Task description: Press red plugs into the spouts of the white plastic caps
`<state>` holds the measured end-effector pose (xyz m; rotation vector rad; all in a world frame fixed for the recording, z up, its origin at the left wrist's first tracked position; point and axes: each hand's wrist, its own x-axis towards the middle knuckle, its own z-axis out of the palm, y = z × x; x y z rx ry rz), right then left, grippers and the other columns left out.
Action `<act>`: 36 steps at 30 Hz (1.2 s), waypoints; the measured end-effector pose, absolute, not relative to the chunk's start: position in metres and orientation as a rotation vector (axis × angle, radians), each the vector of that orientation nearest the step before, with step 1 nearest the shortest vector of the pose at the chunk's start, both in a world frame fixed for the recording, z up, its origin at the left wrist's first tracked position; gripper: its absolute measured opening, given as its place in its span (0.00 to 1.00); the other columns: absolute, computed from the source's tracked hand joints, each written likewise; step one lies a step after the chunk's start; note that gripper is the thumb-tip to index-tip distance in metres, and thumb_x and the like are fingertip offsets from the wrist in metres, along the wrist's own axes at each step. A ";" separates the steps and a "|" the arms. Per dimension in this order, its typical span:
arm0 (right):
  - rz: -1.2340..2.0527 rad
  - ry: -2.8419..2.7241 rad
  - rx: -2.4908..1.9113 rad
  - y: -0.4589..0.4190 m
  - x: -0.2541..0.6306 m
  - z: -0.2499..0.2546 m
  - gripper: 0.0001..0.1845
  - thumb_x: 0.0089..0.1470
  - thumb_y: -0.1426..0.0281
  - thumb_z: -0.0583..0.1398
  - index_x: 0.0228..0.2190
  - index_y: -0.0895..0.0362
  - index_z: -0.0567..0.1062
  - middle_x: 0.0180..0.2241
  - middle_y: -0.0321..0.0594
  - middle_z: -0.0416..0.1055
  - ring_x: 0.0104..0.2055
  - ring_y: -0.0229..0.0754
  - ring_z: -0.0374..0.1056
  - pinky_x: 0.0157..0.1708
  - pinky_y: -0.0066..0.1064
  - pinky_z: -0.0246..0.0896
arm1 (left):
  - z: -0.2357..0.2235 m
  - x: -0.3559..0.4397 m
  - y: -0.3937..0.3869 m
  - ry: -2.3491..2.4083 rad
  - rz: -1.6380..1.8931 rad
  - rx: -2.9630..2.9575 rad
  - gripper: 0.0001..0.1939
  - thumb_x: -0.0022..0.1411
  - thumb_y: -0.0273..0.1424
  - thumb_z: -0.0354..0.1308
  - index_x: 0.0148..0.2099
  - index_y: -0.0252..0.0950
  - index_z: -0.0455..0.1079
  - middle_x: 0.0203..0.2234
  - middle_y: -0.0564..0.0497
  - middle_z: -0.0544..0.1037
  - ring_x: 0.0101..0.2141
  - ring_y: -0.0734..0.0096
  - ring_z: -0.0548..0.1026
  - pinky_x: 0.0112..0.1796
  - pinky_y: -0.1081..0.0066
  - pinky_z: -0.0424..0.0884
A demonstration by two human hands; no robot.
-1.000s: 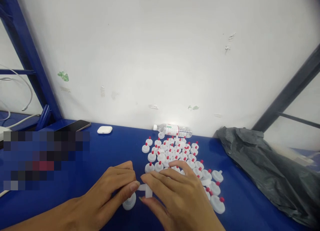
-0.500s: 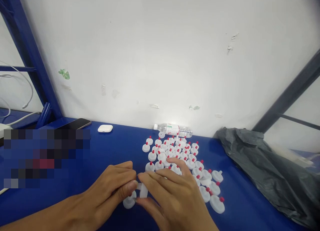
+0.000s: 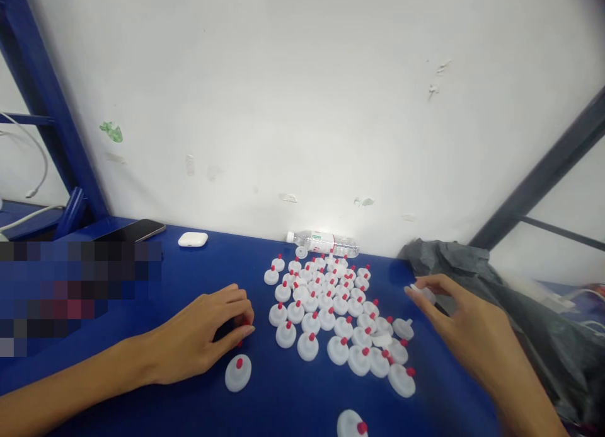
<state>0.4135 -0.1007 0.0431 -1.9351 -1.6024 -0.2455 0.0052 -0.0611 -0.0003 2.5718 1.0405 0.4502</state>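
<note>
My left hand (image 3: 201, 339) rests on the blue table (image 3: 198, 279) with its fingers curled in, and a bit of red shows under the fingertips. Just in front of it lies a single white disc with a red cap (image 3: 237, 372). My right hand (image 3: 466, 330) is out to the right beside the grey bag (image 3: 524, 311), its thumb and fingers pinched on a small white piece (image 3: 422, 292). Between the hands stand several white discs with red caps (image 3: 326, 304) in rough rows.
A clear plastic bottle (image 3: 326, 241) lies against the white wall behind the discs. A phone (image 3: 135, 230) and a white earbud case (image 3: 193, 239) lie at the back left. One more disc (image 3: 352, 423) sits at the near edge. Blue frame posts (image 3: 42, 96) flank the table.
My hands were together over one white piece near the table's front. They have parted: the right swung out to the grey bag with a white piece, and a capped disc lies by the left hand.
</note>
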 end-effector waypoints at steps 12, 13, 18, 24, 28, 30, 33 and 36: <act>0.283 -1.653 -2.224 -0.100 0.463 0.022 0.16 0.45 0.53 0.61 0.28 0.48 0.83 0.31 0.39 0.83 0.35 0.54 0.79 0.33 0.38 0.68 | -0.013 0.006 -0.055 1.132 0.572 2.616 0.09 0.73 0.35 0.51 0.41 0.41 0.71 0.33 0.53 0.74 0.32 0.70 0.73 0.31 0.71 0.64; 0.314 -1.682 -2.208 -0.100 0.463 0.021 0.17 0.47 0.52 0.60 0.29 0.48 0.84 0.31 0.39 0.83 0.35 0.54 0.79 0.33 0.37 0.69 | -0.014 0.006 -0.055 1.143 0.572 2.607 0.09 0.73 0.35 0.51 0.41 0.41 0.71 0.33 0.53 0.74 0.32 0.70 0.73 0.32 0.71 0.64; 0.140 -1.583 -2.228 -0.098 0.456 0.022 0.24 0.50 0.45 0.58 0.30 0.48 0.84 0.32 0.40 0.83 0.35 0.58 0.79 0.35 0.42 0.69 | -0.013 0.007 -0.057 1.153 0.556 2.585 0.09 0.73 0.36 0.51 0.41 0.40 0.70 0.32 0.54 0.73 0.31 0.70 0.72 0.32 0.71 0.65; 0.041 -1.461 -2.193 -0.101 0.443 0.036 0.22 0.50 0.47 0.56 0.34 0.47 0.82 0.32 0.38 0.83 0.35 0.57 0.79 0.33 0.41 0.67 | -0.003 0.004 -0.062 1.120 0.661 2.600 0.16 0.76 0.34 0.41 0.39 0.39 0.68 0.32 0.52 0.73 0.32 0.69 0.71 0.35 0.68 0.64; -0.043 -1.408 -2.132 -0.106 0.432 0.045 0.22 0.51 0.47 0.56 0.35 0.47 0.80 0.31 0.38 0.82 0.37 0.57 0.79 0.34 0.41 0.66 | 0.001 0.003 -0.074 0.931 0.681 2.821 0.12 0.69 0.35 0.51 0.31 0.39 0.61 0.26 0.53 0.70 0.29 0.67 0.68 0.29 0.66 0.58; -0.083 -1.411 -2.079 -0.109 0.422 0.050 0.23 0.53 0.46 0.56 0.35 0.48 0.80 0.30 0.38 0.82 0.37 0.56 0.79 0.34 0.40 0.67 | -0.002 0.005 -0.080 0.807 0.599 2.943 0.12 0.65 0.36 0.57 0.30 0.39 0.60 0.24 0.54 0.69 0.28 0.67 0.67 0.28 0.66 0.58; -0.128 -1.472 -1.921 -0.115 0.396 0.059 0.23 0.54 0.46 0.57 0.35 0.49 0.81 0.29 0.38 0.81 0.35 0.54 0.79 0.32 0.37 0.68 | -0.007 0.011 -0.087 0.783 0.520 3.007 0.11 0.68 0.31 0.54 0.31 0.39 0.60 0.23 0.54 0.70 0.27 0.68 0.67 0.29 0.66 0.58; -0.042 -1.721 -1.705 -0.125 0.355 0.065 0.21 0.60 0.49 0.57 0.39 0.50 0.81 0.34 0.37 0.82 0.36 0.48 0.79 0.30 0.31 0.70 | -0.007 0.012 -0.088 0.844 0.606 2.943 0.11 0.71 0.26 0.48 0.33 0.39 0.61 0.25 0.55 0.71 0.26 0.71 0.68 0.29 0.67 0.58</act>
